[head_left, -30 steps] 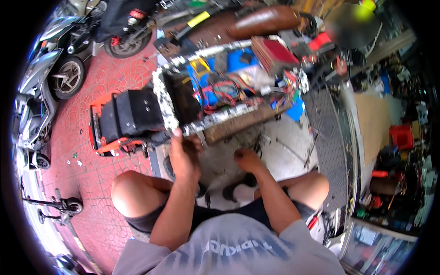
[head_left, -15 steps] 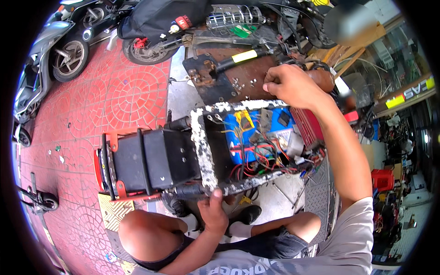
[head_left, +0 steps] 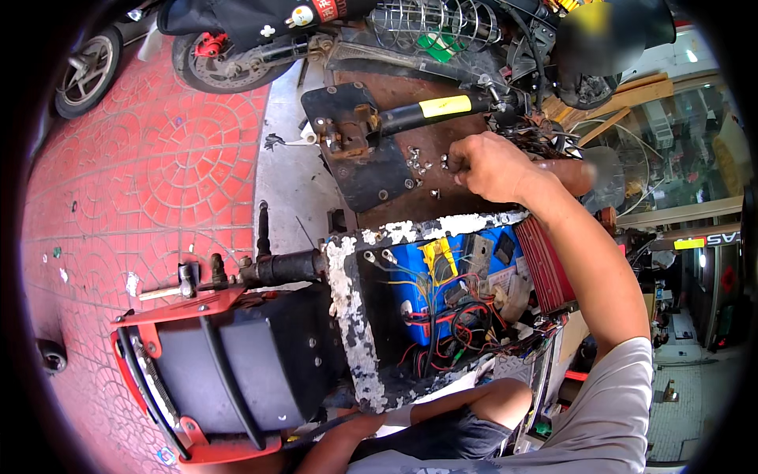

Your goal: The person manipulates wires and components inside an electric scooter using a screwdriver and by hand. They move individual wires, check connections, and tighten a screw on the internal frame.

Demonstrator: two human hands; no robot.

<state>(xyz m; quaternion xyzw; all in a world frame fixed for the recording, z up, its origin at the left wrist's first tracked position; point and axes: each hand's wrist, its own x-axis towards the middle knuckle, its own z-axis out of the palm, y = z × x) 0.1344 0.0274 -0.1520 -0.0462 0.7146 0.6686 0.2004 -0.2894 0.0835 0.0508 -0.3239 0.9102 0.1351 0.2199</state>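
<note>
My right hand [head_left: 489, 167] hangs over a brown board [head_left: 466, 193] with its fingers curled together. Small silver screws [head_left: 416, 162] lie scattered beside its fingertips; whether one is between them I cannot make out. Below is a scooter's frame [head_left: 351, 304] with flaking white paint, its bay holding a blue battery pack [head_left: 407, 272], a tangle of wires [head_left: 466, 324] and a red finned box [head_left: 546, 265]. My left forearm [head_left: 335, 446] reaches up toward the frame's near corner; the left fingers are hidden there.
A black plate with a rusty bracket [head_left: 347, 142] and a black tube [head_left: 426, 114] lie beyond the frame. To the left are a black rear fender box [head_left: 237, 371] with red brackets and a hammer [head_left: 185, 280]. A motorcycle wheel [head_left: 229, 63] stands at the back.
The view has shifted, so the frame and fender box appear larger and lower. My right hand remains by the screws, fingers curled. My left hand, earlier visible at the frame corner, is now mostly hidden.
</note>
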